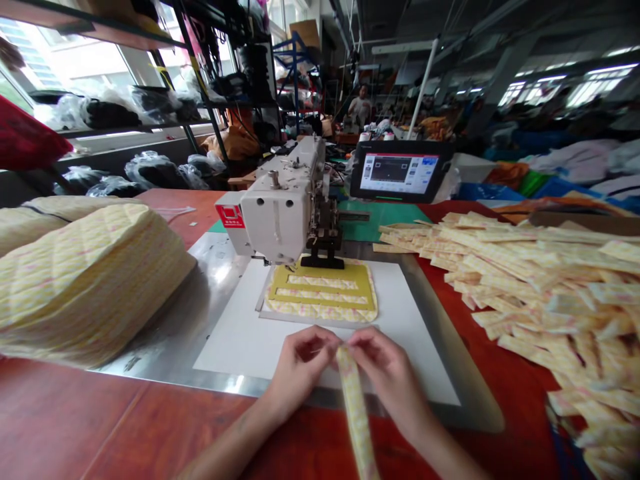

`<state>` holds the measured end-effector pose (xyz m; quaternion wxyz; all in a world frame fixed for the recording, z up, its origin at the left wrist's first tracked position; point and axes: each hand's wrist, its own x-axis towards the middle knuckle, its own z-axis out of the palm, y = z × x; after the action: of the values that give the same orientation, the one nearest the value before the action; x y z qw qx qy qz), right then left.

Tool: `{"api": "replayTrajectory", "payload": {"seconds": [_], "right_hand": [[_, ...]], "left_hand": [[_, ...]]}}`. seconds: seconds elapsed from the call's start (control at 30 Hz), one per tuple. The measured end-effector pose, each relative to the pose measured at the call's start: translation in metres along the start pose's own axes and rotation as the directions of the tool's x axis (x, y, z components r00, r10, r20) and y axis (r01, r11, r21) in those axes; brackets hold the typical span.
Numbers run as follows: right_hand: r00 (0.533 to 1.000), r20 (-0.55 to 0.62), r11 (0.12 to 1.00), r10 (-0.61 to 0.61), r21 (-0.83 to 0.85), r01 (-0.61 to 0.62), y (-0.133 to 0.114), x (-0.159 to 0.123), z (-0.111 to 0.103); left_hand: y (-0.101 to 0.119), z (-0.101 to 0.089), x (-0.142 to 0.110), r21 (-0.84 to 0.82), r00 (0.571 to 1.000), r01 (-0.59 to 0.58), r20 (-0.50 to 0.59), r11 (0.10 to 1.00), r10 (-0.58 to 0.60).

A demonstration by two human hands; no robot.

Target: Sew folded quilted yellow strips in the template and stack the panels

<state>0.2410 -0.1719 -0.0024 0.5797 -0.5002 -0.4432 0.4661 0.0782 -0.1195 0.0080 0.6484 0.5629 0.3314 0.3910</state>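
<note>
Over the white rectangular sheet (240, 347), left hand (300, 370) and right hand (385, 377) closed in a pinch on the upper end of a narrow pale-yellow quilted fabric strip (356, 413); long axis running down toward the body, closer to the right hand. Beyond: a yellow slotted template (320, 299) beneath a white sewing machine head (280, 220).

A narrow strip of pale yellow quilted fabric (356, 417) is being pinched at its upper end between the left hand (300, 370) and the right hand (390, 380), its long printed length running down below them.
</note>
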Motion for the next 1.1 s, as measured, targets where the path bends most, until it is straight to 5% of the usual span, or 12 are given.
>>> {"api": "replayTrajectory", "payload": {"seconds": [0.2, 0.4, 0.67, 0.73, 0.8, 0.87, 0.93, 1.0, 1.1], "right_hand": [[0.999, -0.020, 0.995, -0.038, -0.091, 0.036, 0.010, -0.002, -0.006], [0.992, 0.057, 0.990, 0.112, -0.088, -0.106, 0.006, -0.001, -0.006], [0.964, -0.032, 0.959, 0.265, 0.108, -0.261, -0.004, -0.008, 0.008], [0.978, 0.002, 0.978, 0.210, -0.006, -0.210, -0.012, 0.000, 0.004], [1.000, 0.011, 0.963, 0.003, -0.271, 0.000, -0.025, 0.016, -0.003], [0.941, 0.110, 0.766, -0.319, -0.554, 0.325, -0.042, 0.039, -0.005], [0.787, 0.323, 0.436, -0.526, -0.692, 0.575, -0.054, 0.067, 0.001], [0.659, 0.535, 0.149, -0.528, -0.706, 0.693, -0.055, 0.095, 0.018], [0.563, 0.714, -0.130, -0.416, -0.660, 0.740, -0.031, 0.132, 0.050]], "left_hand": [[-0.006, 0.002, -0.003, 0.038, 1.000, -0.019, -0.005, 0.999, 0.019], [-0.012, 0.008, -0.009, 0.082, 0.993, -0.115, -0.012, 0.990, 0.117], [-0.023, 0.010, -0.010, 0.109, 0.967, -0.194, -0.147, 0.975, 0.209], [-0.024, 0.006, -0.008, 0.086, 0.965, -0.198, -0.157, 0.976, 0.209], [-0.023, 0.000, -0.006, 0.077, 0.963, -0.209, -0.155, 0.975, 0.219], [-0.019, -0.009, -0.004, 0.145, 0.956, -0.229, -0.152, 0.963, 0.250], [-0.013, -0.019, -0.002, 0.290, 0.945, -0.250, -0.137, 0.924, 0.298], [-0.008, -0.031, -0.002, 0.433, 0.936, -0.255, -0.113, 0.864, 0.333], [-0.004, -0.048, -0.003, 0.565, 0.923, -0.244, -0.113, 0.788, 0.367]]}}
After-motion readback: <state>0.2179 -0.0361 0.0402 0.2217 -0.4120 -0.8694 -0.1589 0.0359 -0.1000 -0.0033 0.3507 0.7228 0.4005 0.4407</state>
